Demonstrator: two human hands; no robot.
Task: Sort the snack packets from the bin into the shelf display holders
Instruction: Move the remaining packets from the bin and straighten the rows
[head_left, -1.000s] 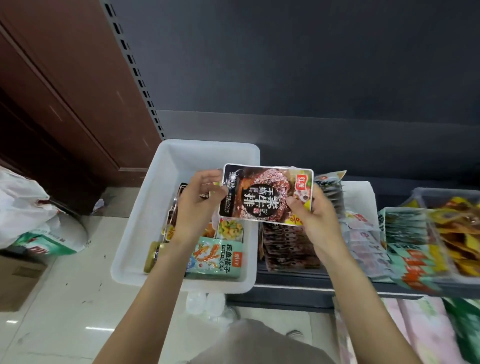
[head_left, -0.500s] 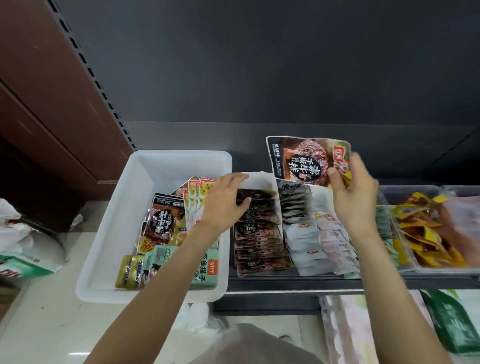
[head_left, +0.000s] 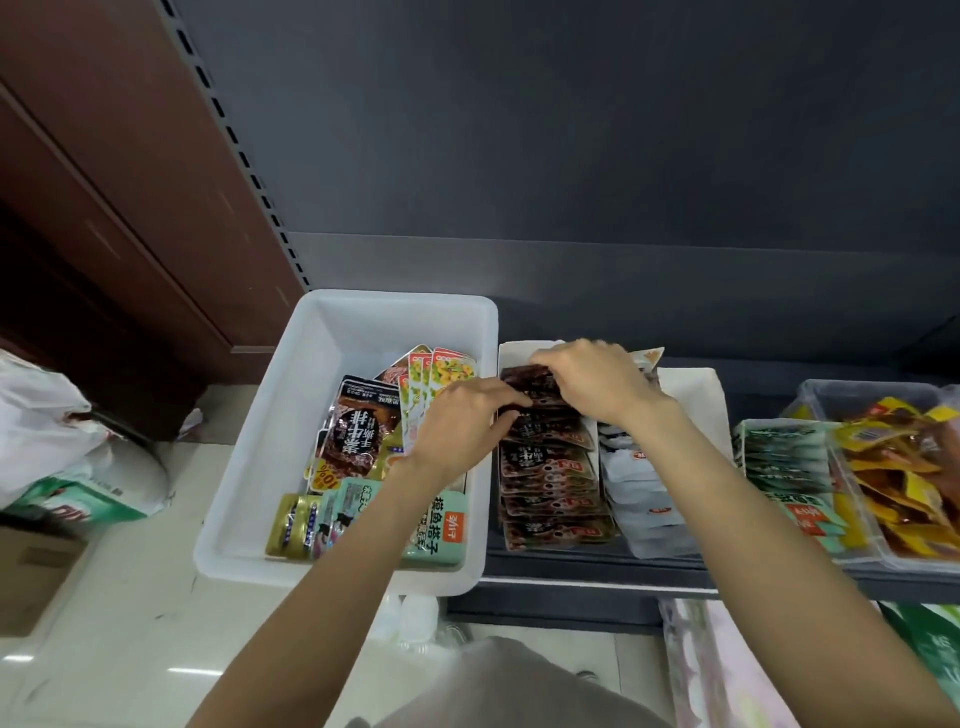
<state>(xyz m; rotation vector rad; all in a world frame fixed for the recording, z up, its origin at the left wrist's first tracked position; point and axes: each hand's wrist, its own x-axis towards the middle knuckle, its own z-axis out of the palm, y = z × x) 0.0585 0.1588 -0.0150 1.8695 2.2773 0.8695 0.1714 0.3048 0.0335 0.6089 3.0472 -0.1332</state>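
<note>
**Both hands at the holder**

While both forearms reach in from below, the right hand (head_left: 592, 382) arches over the holder (head_left: 519, 349), fingers curled, pinching a dark packet (head_left: 524, 378) at its back. Left hand (head_left: 457, 423) touches the stack, grip loosely spread, beside the bin (head_left: 311, 364).

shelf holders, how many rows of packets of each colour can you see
dark brown row: 1
white row: 1
teal row: 1
yellow row: 1
total: 4 rows in view
</note>
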